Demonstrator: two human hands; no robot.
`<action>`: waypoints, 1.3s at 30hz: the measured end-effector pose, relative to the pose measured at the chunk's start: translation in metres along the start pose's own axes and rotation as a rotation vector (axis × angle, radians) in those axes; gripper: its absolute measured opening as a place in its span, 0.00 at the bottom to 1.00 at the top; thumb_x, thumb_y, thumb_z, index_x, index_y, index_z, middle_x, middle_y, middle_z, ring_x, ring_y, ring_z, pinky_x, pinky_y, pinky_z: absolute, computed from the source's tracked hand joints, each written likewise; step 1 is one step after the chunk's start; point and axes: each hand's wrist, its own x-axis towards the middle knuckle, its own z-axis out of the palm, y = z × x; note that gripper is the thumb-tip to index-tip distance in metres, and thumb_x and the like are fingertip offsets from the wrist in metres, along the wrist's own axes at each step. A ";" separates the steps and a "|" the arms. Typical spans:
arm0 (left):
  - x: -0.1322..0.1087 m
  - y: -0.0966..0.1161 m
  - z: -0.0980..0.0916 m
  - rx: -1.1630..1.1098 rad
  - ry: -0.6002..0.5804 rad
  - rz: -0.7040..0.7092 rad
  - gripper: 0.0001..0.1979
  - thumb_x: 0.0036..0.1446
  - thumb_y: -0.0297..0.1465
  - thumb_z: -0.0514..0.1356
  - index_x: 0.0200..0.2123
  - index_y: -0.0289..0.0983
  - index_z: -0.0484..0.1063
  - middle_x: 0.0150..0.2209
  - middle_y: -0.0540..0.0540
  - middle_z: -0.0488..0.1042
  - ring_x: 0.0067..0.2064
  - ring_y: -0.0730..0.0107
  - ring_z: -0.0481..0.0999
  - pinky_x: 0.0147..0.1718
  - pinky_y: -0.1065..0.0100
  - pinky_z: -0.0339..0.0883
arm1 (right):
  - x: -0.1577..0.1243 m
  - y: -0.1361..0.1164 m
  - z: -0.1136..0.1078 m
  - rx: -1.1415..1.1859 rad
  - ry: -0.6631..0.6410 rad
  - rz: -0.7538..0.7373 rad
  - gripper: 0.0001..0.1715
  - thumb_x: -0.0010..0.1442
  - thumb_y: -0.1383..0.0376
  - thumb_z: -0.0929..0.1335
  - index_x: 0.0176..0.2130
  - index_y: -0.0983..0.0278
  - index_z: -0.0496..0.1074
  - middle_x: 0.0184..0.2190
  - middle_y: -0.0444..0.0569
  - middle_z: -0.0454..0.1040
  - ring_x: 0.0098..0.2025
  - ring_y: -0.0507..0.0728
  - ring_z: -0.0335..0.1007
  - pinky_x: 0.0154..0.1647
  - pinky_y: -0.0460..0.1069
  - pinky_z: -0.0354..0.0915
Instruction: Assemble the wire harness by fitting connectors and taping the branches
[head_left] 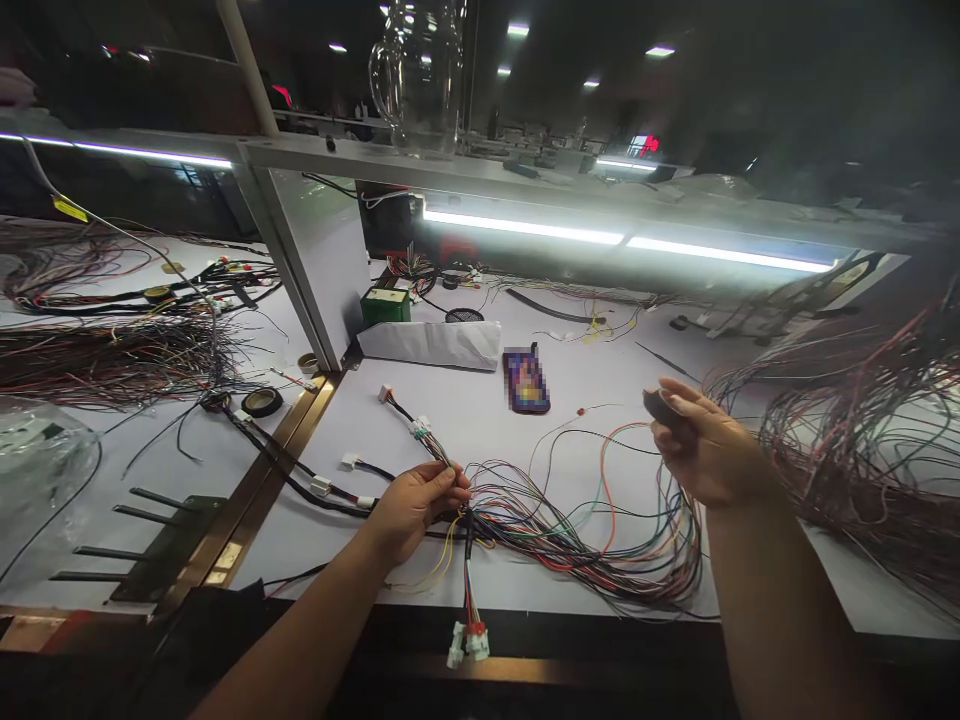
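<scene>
White workbench [525, 400] at centre: left hand [416, 505] pinching limp, light wire bundle [570, 540] near taped junction; right hand [701, 445] clenching dark tape roll [660, 405].

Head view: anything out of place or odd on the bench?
One thing: the white connectors at the end of the wire harness dangle over the bench's front edge. The left hand pinches the bundle; the right hand holds a dark tape roll above it. The loose wires look tangled, not damaged.

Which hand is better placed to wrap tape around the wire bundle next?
Probably the right hand: it holds the dark tape roll, while the left hand pinches the wire bundle.
</scene>
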 end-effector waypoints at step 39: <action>0.004 -0.012 0.007 -0.012 0.004 0.127 0.25 0.51 0.39 0.65 0.51 0.36 0.71 0.43 0.43 0.74 0.41 0.68 0.73 0.45 0.65 0.64 | -0.064 0.082 0.124 -0.804 -1.135 -0.526 0.06 0.60 0.72 0.60 0.35 0.61 0.61 0.34 0.47 0.65 0.39 0.54 0.61 0.40 0.52 0.63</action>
